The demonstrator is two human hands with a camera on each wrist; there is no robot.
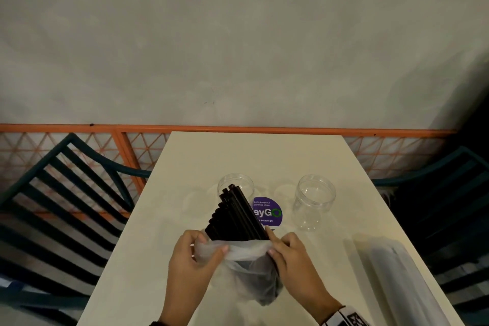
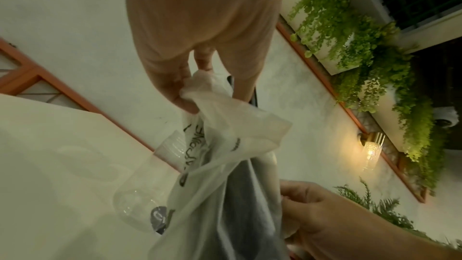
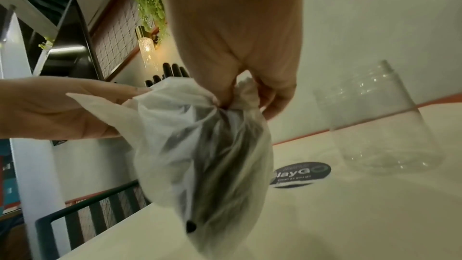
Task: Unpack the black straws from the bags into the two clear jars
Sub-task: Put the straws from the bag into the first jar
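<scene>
A bundle of black straws (image 1: 238, 216) sticks up out of a translucent white plastic bag (image 1: 251, 270) held just above the white table (image 1: 264, 156). My left hand (image 1: 211, 245) pinches the bag's left rim (image 2: 220, 118), and my right hand (image 1: 272, 242) pinches the right rim, spreading the mouth. The straw tips (image 3: 172, 70) lean toward the left clear jar (image 1: 235, 185), which is partly hidden behind them. The right clear jar (image 1: 315, 201) stands upright with nothing in it (image 3: 385, 122). The straws' lower ends show dark through the bag (image 3: 200, 145).
A second long pale bag (image 1: 397, 275) lies on the table near its right edge. A purple round sticker (image 1: 270, 213) sits between the jars. Dark slatted chairs stand at the left (image 1: 66, 206) and right (image 1: 455, 193). An orange rail (image 1: 238, 128) and a wall lie behind.
</scene>
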